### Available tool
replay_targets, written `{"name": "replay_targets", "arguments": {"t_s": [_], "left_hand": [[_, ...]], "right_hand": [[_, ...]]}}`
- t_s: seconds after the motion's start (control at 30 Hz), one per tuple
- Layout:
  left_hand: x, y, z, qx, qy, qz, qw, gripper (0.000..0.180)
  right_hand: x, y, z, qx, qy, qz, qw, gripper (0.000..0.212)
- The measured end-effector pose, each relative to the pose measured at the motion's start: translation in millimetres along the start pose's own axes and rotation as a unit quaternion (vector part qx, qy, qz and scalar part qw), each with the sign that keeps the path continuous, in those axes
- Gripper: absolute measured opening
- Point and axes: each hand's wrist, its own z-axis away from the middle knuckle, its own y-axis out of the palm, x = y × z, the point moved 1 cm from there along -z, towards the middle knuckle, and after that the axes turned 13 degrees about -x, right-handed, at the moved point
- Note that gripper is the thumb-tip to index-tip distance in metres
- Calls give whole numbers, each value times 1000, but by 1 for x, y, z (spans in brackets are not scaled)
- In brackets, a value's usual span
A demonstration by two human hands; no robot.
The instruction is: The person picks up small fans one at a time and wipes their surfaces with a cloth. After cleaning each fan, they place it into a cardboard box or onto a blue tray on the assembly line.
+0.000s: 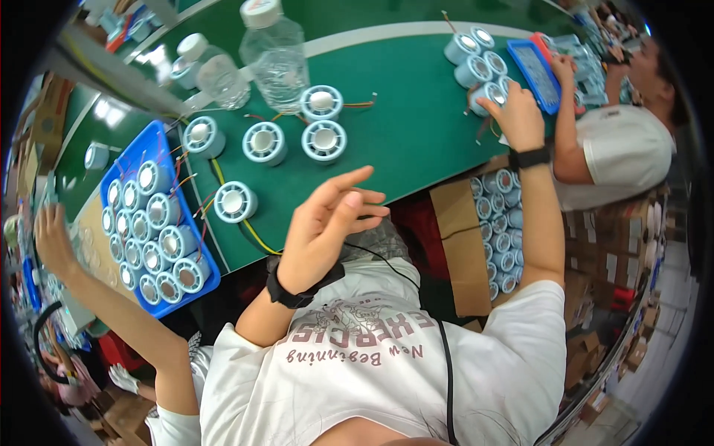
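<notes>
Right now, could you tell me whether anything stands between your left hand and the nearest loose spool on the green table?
Nothing solid does. The left hand is open over the table's edge, the spool lies to its left, and only a flat yellow wire crosses the gap.

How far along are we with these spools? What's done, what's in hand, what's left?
Looks done: the blue plastic tray at the left is packed with pale blue round wired spools.
In hand: the right hand rests on a cluster of spools at the far right; the left hand hovers open, empty.
Left: five loose spools on the green mat, plus a cardboard box of spools.
</notes>
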Motion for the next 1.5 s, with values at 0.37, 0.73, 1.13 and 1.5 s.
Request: {"name": "replay_targets", "arguments": {"t_s": [0.37, 0.73, 1.13, 1.5], "left_hand": [[17, -12, 16, 54, 107, -154, 981, 34], [-21, -60, 38, -1, 212, -188, 959, 28], [-27, -62, 25, -12, 244, -191, 951, 29], [-35, -13, 5, -87, 498, -298, 810, 47]], "right_hand": [[193, -84, -120, 62, -231, -187, 953, 29], [400, 39, -165, 148, -613, -306, 713, 75], [337, 35, -201, 126, -553, -327, 756, 69], [125, -114, -115, 131, -407, -403, 809, 67]]}}
